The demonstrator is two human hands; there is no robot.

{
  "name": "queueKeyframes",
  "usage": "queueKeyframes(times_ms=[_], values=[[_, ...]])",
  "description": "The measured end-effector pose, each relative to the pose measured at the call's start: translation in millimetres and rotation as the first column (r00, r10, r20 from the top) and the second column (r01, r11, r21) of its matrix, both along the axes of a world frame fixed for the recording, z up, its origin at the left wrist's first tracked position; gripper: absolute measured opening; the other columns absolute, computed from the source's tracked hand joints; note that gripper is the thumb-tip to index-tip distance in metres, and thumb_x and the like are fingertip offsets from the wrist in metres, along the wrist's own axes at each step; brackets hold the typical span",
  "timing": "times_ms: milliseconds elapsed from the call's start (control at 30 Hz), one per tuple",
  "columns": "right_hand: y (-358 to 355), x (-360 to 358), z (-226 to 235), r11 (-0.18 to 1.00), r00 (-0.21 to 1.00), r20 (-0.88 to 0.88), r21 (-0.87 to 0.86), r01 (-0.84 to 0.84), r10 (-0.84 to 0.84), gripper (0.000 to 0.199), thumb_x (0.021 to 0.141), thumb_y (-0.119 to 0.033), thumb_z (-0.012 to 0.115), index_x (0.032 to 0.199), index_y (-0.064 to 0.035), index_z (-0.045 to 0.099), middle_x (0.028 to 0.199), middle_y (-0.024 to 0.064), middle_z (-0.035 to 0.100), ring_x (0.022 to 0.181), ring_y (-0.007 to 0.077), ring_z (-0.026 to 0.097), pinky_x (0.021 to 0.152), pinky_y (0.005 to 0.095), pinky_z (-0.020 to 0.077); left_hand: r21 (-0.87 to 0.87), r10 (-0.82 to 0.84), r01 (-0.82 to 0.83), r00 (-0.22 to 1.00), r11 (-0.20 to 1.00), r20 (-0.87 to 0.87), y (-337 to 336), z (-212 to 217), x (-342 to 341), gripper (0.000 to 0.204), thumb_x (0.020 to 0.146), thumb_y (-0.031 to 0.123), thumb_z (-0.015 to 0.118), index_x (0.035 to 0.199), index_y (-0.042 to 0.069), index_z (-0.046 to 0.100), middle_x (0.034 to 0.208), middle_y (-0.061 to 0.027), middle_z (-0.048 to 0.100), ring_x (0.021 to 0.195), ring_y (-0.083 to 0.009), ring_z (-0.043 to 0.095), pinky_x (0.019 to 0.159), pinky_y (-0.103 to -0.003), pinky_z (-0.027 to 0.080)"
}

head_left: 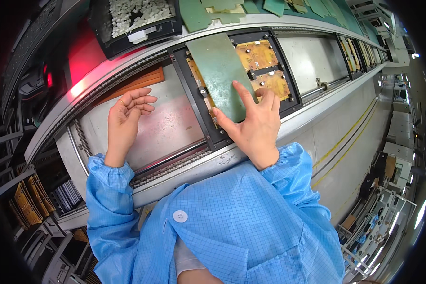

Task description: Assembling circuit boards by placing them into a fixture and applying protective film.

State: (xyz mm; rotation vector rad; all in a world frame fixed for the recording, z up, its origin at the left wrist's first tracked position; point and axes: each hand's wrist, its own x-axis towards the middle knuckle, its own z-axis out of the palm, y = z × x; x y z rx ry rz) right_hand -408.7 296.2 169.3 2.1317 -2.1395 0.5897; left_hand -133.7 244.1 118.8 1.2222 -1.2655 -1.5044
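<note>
A flat green plate (217, 66) lies across the left part of a black frame carrier (208, 128), covering part of the brown circuit boards (258, 54) set in it. My right hand (255, 123) spans the plate's near end, thumb at its left edge, index finger on top and the other fingers bent at its right edge. To the left of the carrier, my left hand (127, 120) hovers over the conveyor with its fingers loosely bent and apart, holding nothing. The board surface beneath the plate is hidden.
A conveyor rail (175, 173) with a chain runs along my front. Behind the line stand a black bin (142, 35) of small white parts and several loose green plates (222, 9). More board carriers (352, 54) sit farther right. An orange-brown strip (137, 83) lies behind my left hand.
</note>
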Motion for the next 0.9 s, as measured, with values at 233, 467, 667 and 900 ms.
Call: queueKeyframes(times_ms=[233,467,667,900], values=[[3,-14,-1,0.999,0.998,0.057,0.028,-0.030,0.028,0.059,0.076,-0.045,0.079,0.124,-0.0142,0.065,0.101,0.0176,0.052,0.095,0.0335,0.048,0.083,0.0420,0.0437,-0.045,-0.011,0.014,0.998,0.999,0.067,0,-6,-11,0.043,0.086,-0.009,0.039,0.125,-0.003,0.058,0.112,-0.0105,0.067,0.096,-0.0131,0.061,0.087,-0.027,0.049],[6,-93,12,0.998,0.943,0.325,-0.020,-0.067,0.070,0.021,0.088,-0.003,0.067,0.109,-0.0027,0.067,0.084,0.0081,0.061,0.075,0.0197,0.058,0.066,0.0300,0.0475,-0.008,-0.008,0.009,0.985,1.000,0.173,22,36,-39,0.043,0.085,-0.009,0.041,0.125,-0.004,0.058,0.113,-0.0110,0.066,0.096,-0.0122,0.059,0.080,-0.025,0.047],[7,-88,-9,0.979,0.888,0.434,0.062,-0.196,0.151,0.013,0.084,0.000,0.070,0.097,-0.0004,0.068,0.077,0.0097,0.060,0.070,0.0200,0.060,0.061,0.0292,0.0483,-0.088,-0.116,0.148,0.948,0.985,0.298,44,50,-80,0.043,0.079,-0.011,0.045,0.118,-0.001,0.062,0.118,-0.0076,0.060,0.096,-0.0141,0.050,0.084,-0.025,0.041],[9,-76,-17,0.998,0.910,0.414,0.039,-0.053,0.032,0.005,0.083,0.000,0.069,0.084,0.0012,0.064,0.076,0.0106,0.062,0.069,0.0242,0.059,0.062,0.0336,0.0479,-0.207,-0.107,0.263,0.822,0.942,0.559,54,55,-107,0.052,0.075,-0.010,0.051,0.124,0.002,0.060,0.123,-0.0119,0.049,0.102,-0.0230,0.043,0.086,-0.030,0.039]])
